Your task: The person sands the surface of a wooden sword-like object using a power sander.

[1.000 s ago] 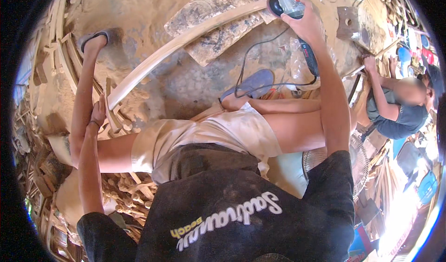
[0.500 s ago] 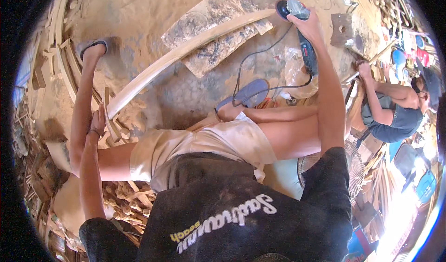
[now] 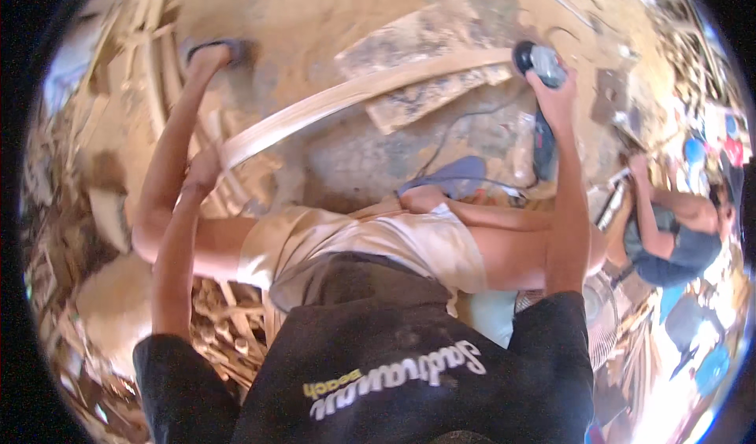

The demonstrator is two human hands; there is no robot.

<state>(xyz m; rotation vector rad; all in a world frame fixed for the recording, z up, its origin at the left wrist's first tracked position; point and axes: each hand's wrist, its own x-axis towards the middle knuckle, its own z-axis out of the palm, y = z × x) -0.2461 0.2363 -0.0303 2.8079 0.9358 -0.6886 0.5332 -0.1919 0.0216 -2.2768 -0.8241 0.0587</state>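
sander (image 3: pixel 539 60) shifted right; curved plank (image 3: pixel 354 98) between hands.

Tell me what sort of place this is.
Most likely an open-air woodworking yard: the right hand runs a corded power sander on a long curved wooden strip, with the left hand steadying it and cut wood pieces heaped around.

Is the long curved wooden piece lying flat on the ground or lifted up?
Lifted at one end: the left hand holds the curved wooden piece; its far end rests on a board.
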